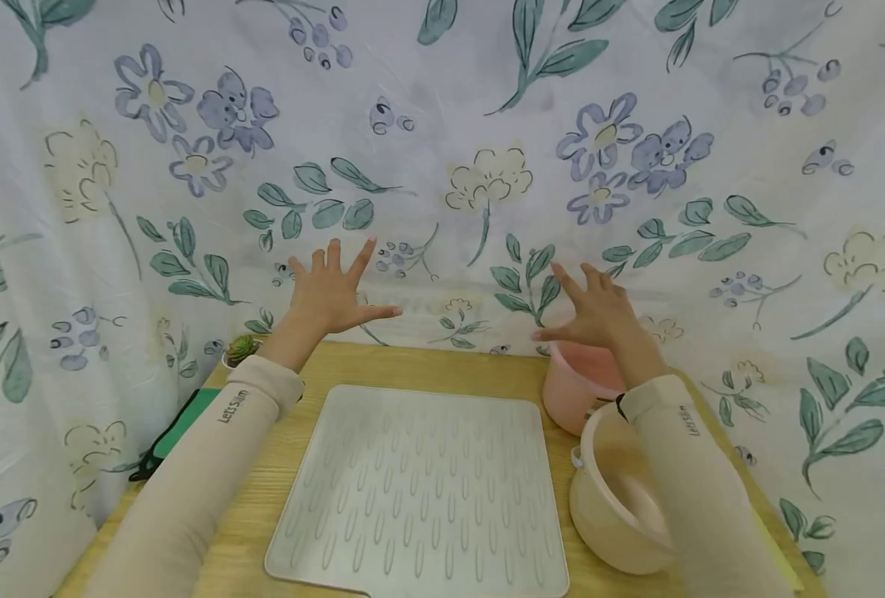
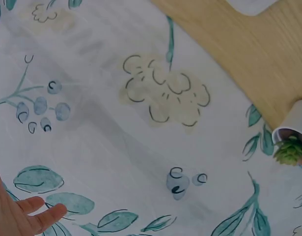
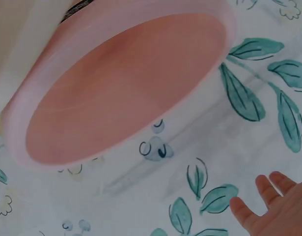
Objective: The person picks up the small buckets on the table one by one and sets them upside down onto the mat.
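Observation:
Both hands are raised in the air with fingers spread, holding nothing. The left hand [image 1: 327, 292] is above the table's far left part, in front of the patterned curtain; only some of its fingers [image 2: 45, 216] show at the corner of the left wrist view. The right hand [image 1: 595, 311] hovers by the pink bucket [image 1: 568, 390], partly covering its rim in the head view. In the right wrist view that bucket's wide mouth fills much of the picture, apart from the fingers [image 3: 268, 194]. A cream bucket [image 1: 599, 515] stands nearer, partly hidden by the right sleeve.
A pale ridged mat [image 1: 427, 482] lies mid-table on the wooden table [image 1: 442, 363]. At the left are a potted succulent [image 1: 242, 349] and a green item with a dark edge [image 1: 181, 428], partly behind the left sleeve. A floral curtain [image 1: 427, 166] hangs around the table.

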`<state>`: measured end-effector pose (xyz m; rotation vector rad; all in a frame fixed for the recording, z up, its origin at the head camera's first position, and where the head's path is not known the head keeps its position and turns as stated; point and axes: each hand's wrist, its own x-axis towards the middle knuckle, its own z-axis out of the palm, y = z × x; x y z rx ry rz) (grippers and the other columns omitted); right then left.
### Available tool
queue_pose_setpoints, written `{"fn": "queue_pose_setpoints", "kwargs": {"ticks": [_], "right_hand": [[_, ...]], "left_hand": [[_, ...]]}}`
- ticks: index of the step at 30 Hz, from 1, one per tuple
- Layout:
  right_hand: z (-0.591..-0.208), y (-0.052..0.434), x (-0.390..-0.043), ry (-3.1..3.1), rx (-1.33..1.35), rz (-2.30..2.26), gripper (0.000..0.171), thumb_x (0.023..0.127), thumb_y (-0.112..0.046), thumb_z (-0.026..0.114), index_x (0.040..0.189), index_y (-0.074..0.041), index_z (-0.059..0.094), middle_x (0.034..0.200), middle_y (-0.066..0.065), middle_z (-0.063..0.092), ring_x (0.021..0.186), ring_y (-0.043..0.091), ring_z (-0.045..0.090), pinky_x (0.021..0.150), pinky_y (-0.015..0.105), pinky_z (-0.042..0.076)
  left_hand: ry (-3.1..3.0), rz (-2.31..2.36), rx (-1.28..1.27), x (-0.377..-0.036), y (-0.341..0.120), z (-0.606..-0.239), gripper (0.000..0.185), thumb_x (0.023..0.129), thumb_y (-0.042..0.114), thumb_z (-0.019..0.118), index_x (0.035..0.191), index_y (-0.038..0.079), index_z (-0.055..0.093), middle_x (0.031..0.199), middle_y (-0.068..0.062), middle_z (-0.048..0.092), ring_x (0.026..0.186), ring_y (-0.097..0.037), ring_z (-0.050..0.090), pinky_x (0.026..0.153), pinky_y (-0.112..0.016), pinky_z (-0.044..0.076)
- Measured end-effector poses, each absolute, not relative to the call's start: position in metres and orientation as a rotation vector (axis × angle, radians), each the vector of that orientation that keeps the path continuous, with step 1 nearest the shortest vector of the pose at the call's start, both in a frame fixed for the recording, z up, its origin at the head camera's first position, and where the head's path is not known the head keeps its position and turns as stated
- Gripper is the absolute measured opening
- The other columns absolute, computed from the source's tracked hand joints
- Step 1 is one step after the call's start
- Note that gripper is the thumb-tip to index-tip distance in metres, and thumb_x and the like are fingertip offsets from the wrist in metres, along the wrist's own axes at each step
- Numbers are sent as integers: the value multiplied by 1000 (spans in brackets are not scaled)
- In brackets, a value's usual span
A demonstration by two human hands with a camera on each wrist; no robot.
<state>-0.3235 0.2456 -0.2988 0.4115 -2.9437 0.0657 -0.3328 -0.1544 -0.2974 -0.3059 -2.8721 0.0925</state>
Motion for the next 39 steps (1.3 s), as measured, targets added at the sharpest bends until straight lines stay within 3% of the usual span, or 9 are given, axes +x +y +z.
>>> {"fn": "queue_pose_setpoints", "kwargs": {"ticks": [7, 18, 28, 39], "right_hand": [[-294, 265, -309, -2996, 406, 86, 113, 65, -73, 62, 149, -29, 1, 147, 26, 10, 131, 49, 13, 97, 67, 16], [-288, 305, -279, -3026, 373, 132, 113, 66, -71, 62, 149, -27, 0, 143, 30, 15, 128, 51, 16, 94, 69, 18], [-292, 341, -252, -3028, 382, 154, 114, 67, -68, 64, 149, -18, 4, 131, 35, 29, 115, 51, 33, 84, 67, 33], [-316, 370, -211, -3078, 385, 299, 110, 72, -56, 69, 149, -19, 1, 125, 37, 30, 106, 54, 41, 71, 64, 40]], "left_hand": [[-2861, 86, -312, -327, -176, -301, 112, 60, 93, 29, 144, 35, -17, 147, -29, 9, 127, -52, 20, 89, -77, 10], [-2812, -13, -334, -306, -211, -310, 110, 63, 88, 39, 145, 36, -12, 145, -30, 14, 124, -53, 25, 87, -77, 12], [-2801, -3, -325, -284, -241, -319, 109, 66, 85, 42, 146, 34, -11, 142, -30, 17, 115, -54, 32, 82, -74, 23], [-2821, -18, -364, -267, -257, -344, 107, 68, 83, 43, 147, 32, -8, 141, -31, 21, 111, -55, 38, 75, -70, 30]]}}
